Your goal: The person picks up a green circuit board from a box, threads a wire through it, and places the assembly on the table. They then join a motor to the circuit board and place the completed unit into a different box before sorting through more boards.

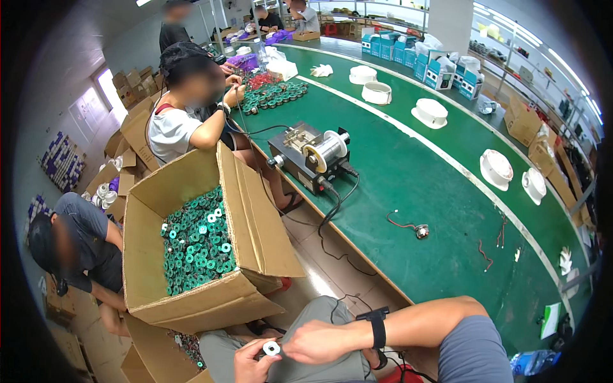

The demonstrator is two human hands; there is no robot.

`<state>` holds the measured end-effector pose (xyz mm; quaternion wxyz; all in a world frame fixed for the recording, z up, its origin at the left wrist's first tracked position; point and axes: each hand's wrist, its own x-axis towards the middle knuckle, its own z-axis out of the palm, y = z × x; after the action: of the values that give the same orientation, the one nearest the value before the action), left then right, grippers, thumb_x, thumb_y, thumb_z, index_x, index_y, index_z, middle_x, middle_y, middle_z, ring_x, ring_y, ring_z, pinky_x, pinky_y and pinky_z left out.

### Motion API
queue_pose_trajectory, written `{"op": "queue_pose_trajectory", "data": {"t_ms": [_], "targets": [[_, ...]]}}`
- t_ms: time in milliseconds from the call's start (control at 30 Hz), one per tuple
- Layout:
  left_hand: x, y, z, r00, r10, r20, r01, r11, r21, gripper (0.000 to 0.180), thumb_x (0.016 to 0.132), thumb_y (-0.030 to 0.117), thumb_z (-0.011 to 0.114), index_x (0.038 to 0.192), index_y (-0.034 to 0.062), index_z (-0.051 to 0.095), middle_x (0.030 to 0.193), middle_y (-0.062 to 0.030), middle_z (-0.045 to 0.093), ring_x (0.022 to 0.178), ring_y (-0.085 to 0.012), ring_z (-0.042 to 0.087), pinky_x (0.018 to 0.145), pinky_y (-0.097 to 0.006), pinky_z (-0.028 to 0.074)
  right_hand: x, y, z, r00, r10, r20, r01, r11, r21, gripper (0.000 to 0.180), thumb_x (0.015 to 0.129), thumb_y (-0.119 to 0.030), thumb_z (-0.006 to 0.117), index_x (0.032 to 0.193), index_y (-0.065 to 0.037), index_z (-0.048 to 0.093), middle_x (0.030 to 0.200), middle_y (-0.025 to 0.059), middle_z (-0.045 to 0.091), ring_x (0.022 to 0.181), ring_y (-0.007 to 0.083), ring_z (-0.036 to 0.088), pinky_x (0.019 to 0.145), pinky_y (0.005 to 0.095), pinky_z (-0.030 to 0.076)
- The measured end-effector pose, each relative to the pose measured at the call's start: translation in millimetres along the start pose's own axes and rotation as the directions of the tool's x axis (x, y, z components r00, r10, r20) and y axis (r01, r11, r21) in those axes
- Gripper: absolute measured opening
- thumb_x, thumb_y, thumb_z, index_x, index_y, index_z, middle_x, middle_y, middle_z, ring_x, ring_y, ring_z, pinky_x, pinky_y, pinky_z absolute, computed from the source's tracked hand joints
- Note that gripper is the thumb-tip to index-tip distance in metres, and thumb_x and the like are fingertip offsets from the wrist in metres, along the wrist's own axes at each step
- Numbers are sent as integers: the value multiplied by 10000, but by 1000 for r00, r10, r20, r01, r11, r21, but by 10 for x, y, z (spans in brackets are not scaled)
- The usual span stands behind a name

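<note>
Holding a small, white, flat-faced ring, perhaps of plastic (266,348), in the left hand (251,364).

Looks stiff and light; should handle easily, perhaps a little slippery on the smooth face, and not very fragile. Best taken by the outer rim, away from the central hole. Sits just above the lap of grey cloth trousers (220,356), pinched between left thumb and fingertips. Just beside, with fingers curled inward on the bare right hand (316,341): cannot tell whether closed on anything. Farther off to the left, in a brown, open-flapped cardboard box (148,274), heaped with green, disc-shaped, ring-centred parts (198,249). Beyond, on a long green tabletop (383,185), near a black, box-shaped machine with a silvery wire spool (328,153).
</note>
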<state>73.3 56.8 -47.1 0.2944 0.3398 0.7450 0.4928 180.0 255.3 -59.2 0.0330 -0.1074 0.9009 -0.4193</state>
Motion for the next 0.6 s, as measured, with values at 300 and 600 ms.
{"op": "queue_pose_trajectory", "data": {"t_ms": [300,600], "targets": [[-28,19,0,1000,25,13,-26,999,34,260,836,82,725,1080,-10,713,1016,-122,729,948,-223,682,866,-338,527,-10,12,-27,992,-102,-78,109,990,86,165,897,-192,564,863,-44,629,725,196,659,692,448,641,607,545,507],[-35,27,-8,1000,-25,7,25,1000,-6,283,810,55,740,1084,-8,715,1029,-122,730,963,-223,684,884,-339,526,33,121,1,996,85,-14,-86,989,-121,154,916,-196,550,858,-59,588,729,162,639,706,418,631,601,526,502]]}}
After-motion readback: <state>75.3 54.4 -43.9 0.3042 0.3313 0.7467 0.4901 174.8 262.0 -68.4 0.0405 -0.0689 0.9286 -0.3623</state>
